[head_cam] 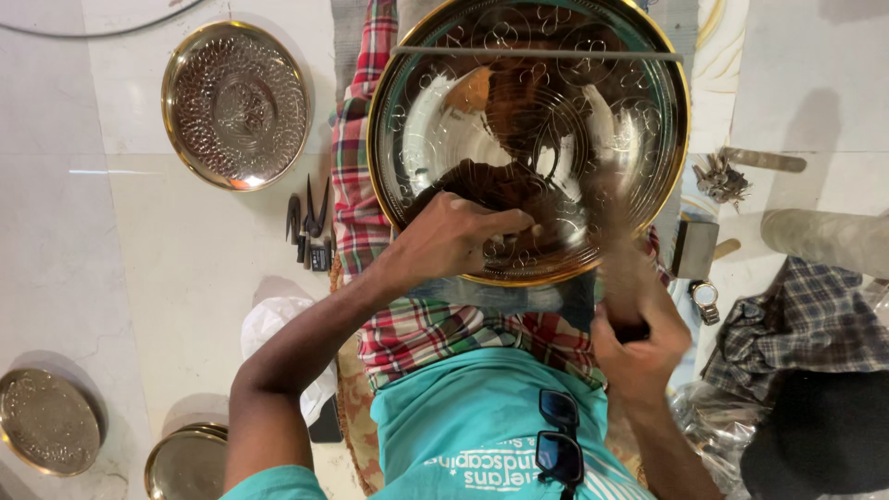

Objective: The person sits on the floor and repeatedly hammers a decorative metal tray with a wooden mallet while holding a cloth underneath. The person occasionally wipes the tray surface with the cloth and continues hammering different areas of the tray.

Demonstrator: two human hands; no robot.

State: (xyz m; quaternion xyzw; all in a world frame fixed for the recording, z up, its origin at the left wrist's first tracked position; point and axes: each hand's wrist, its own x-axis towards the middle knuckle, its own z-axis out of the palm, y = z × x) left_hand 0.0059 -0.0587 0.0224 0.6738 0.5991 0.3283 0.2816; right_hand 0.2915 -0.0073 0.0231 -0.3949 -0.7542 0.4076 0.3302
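Large brass tray (528,139) sits on the person's lap, propped over a red plaid cloth (361,185), filling the top centre of the view. Pattern of loops is worked into its shiny face.

Left hand (454,236) rests on the tray's rim at about 7 o'clock, fingers curled and pinched together on something small pressed to the metal; what it is I cannot tell. Right hand (639,338) is off the tray's 5 o'clock edge, closed in a fist round a dark handle, blurred, so the tool itself is not clear.

Risks, as I judge them: the tray only leans on the lap, so a hard blow could make it slide or tip. The left fingers lie close to where the right hand's tool seems aimed, so a missed stroke could catch them. A slip could also scar the finished pattern.

Containers: the big tray holds nothing, only reflections. Patterned brass plate (236,104) on the floor at 10 o'clock is empty. Small round plate (48,421) at 8 o'clock is empty too. Another brass plate (185,461) at 7 o'clock is partly hidden by the arm.

Pliers (310,227) lie on the floor just left of the cloth. A wristwatch (706,298) lies at 3 o'clock, near a pile of small metal bits (722,178). Sunglasses (560,435) hang on the teal shirt.
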